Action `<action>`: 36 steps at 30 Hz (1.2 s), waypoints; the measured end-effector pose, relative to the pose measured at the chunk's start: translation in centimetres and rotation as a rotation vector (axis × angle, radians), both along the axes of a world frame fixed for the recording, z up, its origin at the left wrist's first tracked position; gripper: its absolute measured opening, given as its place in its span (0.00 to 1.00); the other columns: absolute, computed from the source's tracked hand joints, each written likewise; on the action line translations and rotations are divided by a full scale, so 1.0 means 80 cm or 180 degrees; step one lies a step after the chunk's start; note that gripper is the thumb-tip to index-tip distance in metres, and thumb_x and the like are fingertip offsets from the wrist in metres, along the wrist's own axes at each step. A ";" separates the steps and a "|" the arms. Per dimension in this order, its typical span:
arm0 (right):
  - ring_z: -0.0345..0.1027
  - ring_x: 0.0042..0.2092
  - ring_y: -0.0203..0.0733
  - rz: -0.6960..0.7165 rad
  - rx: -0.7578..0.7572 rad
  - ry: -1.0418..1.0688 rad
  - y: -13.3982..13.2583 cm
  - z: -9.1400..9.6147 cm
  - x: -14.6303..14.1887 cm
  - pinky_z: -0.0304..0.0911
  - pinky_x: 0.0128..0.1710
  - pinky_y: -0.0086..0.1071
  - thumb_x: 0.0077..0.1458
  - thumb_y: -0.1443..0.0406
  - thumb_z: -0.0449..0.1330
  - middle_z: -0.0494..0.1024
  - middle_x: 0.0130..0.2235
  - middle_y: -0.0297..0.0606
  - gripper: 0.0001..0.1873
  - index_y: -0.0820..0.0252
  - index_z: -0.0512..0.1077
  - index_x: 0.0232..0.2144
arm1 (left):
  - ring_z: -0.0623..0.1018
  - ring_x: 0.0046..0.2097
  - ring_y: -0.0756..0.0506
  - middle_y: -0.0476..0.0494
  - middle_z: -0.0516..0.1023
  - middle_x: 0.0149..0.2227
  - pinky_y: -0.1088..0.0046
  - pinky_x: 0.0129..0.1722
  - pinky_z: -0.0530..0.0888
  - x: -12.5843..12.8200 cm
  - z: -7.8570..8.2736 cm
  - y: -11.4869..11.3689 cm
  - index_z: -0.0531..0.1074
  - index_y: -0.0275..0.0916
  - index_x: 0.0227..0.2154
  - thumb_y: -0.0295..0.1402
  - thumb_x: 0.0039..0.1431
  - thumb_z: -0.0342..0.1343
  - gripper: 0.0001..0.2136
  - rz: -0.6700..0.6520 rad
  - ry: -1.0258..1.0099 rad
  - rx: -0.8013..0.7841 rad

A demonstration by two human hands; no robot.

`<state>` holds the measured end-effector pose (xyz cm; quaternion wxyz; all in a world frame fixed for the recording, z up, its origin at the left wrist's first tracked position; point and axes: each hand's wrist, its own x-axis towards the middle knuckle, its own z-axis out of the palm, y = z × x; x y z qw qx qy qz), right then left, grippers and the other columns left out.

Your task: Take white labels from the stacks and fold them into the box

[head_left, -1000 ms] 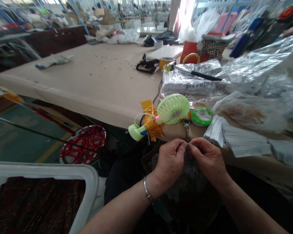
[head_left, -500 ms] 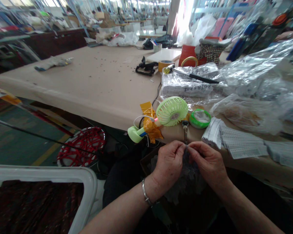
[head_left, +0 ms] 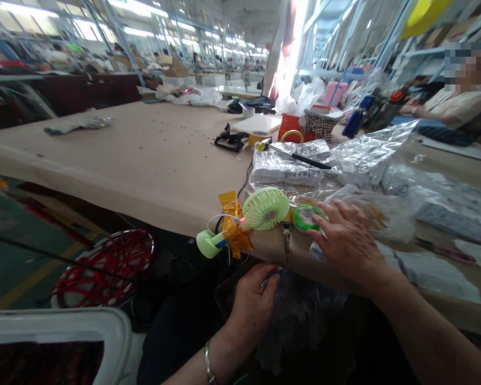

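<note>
In the head view, we have our left hand (head_left: pixel 250 302) low, just off the near edge of the table (head_left: pixel 164 160), its thumb drawn in towards curled fingers; we cannot tell whether a small thing is pinched there. Our right hand (head_left: pixel 347 243) is spread, palm down, over the table's near right part, with fingertips at the right side of a round green dish (head_left: pixel 303 218) that holds something whitish. We cannot tell whether they touch it.

Just left of the dish, a slim metal tool (head_left: pixel 286 235) points towards the near edge, and next to it a light green fan (head_left: pixel 265 209) is bound with orange tape (head_left: pixel 235 230). White printed slips (head_left: pixel 436 272) lie fanned to the right of our right wrist. Farther back, a black-handled hammer (head_left: pixel 300 156) rests across a plastic-wrapped bundle (head_left: pixel 284 174). At the far right sits another person (head_left: pixel 460 109).
</note>
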<state>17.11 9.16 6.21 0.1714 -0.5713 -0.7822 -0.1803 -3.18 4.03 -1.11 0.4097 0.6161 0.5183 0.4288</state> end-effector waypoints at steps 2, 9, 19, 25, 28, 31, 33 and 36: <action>0.55 0.58 0.59 0.0151 -0.0027 0.0200 -0.001 -0.005 0.005 0.51 0.55 0.54 0.57 0.63 0.55 0.70 0.53 0.47 0.13 0.61 0.72 0.43 | 0.77 0.39 0.47 0.45 0.80 0.35 0.73 0.41 0.71 0.000 0.001 -0.003 0.76 0.37 0.34 0.27 0.55 0.53 0.08 -0.0011 0.0057 -0.0049; 0.69 0.35 0.40 0.0195 0.0221 0.1833 -0.055 -0.022 0.045 0.65 0.37 0.34 0.56 0.61 0.57 0.73 0.30 0.35 0.09 0.57 0.68 0.26 | 0.76 0.34 0.47 0.46 0.79 0.30 0.74 0.34 0.70 0.005 0.001 -0.015 0.76 0.37 0.31 0.29 0.55 0.52 0.07 -0.0148 0.0149 -0.0377; 0.62 0.54 0.51 -0.0127 0.0512 0.0503 -0.091 -0.084 0.041 0.46 0.59 0.53 0.55 0.67 0.59 0.77 0.46 0.38 0.12 0.54 0.74 0.42 | 0.76 0.33 0.47 0.47 0.78 0.28 0.75 0.35 0.69 0.022 -0.009 -0.032 0.76 0.38 0.29 0.30 0.55 0.51 0.08 -0.0460 0.0111 -0.0518; 0.68 0.48 0.45 0.0167 0.0639 0.0850 -0.090 -0.076 0.051 0.48 0.58 0.50 0.54 0.68 0.60 0.79 0.38 0.33 0.07 0.52 0.76 0.34 | 0.73 0.31 0.48 0.47 0.77 0.26 0.75 0.33 0.68 0.042 0.008 -0.031 0.76 0.37 0.26 0.30 0.54 0.51 0.08 -0.0716 -0.0110 -0.0809; 0.69 0.45 0.44 0.0224 0.0684 0.1064 -0.091 -0.078 0.053 0.51 0.57 0.48 0.53 0.68 0.61 0.79 0.35 0.32 0.05 0.52 0.76 0.31 | 0.72 0.29 0.49 0.48 0.75 0.24 0.76 0.30 0.67 0.059 0.016 -0.027 0.75 0.36 0.24 0.30 0.53 0.52 0.08 -0.0892 -0.0494 -0.1215; 0.69 0.43 0.43 0.0251 0.0633 0.1124 -0.091 -0.083 0.053 0.52 0.56 0.46 0.52 0.67 0.61 0.78 0.31 0.31 0.04 0.53 0.75 0.28 | 0.70 0.28 0.50 0.48 0.74 0.23 0.76 0.29 0.67 0.075 0.019 -0.023 0.74 0.35 0.23 0.31 0.51 0.53 0.08 -0.1074 -0.0887 -0.1469; 0.69 0.42 0.43 0.0244 0.0620 0.1134 -0.088 -0.085 0.053 0.53 0.55 0.46 0.52 0.66 0.61 0.78 0.30 0.32 0.04 0.54 0.75 0.27 | 0.70 0.27 0.51 0.48 0.73 0.23 0.76 0.29 0.67 0.085 0.021 -0.022 0.73 0.35 0.22 0.32 0.51 0.54 0.08 -0.1122 -0.1069 -0.1569; 0.69 0.42 0.44 0.0246 0.0665 0.1186 -0.084 -0.085 0.052 0.54 0.55 0.47 0.51 0.65 0.62 0.78 0.30 0.33 0.03 0.54 0.75 0.27 | 0.70 0.27 0.52 0.47 0.73 0.24 0.76 0.29 0.67 0.095 0.025 -0.020 0.73 0.34 0.25 0.36 0.51 0.56 0.09 -0.1210 -0.1490 -0.1892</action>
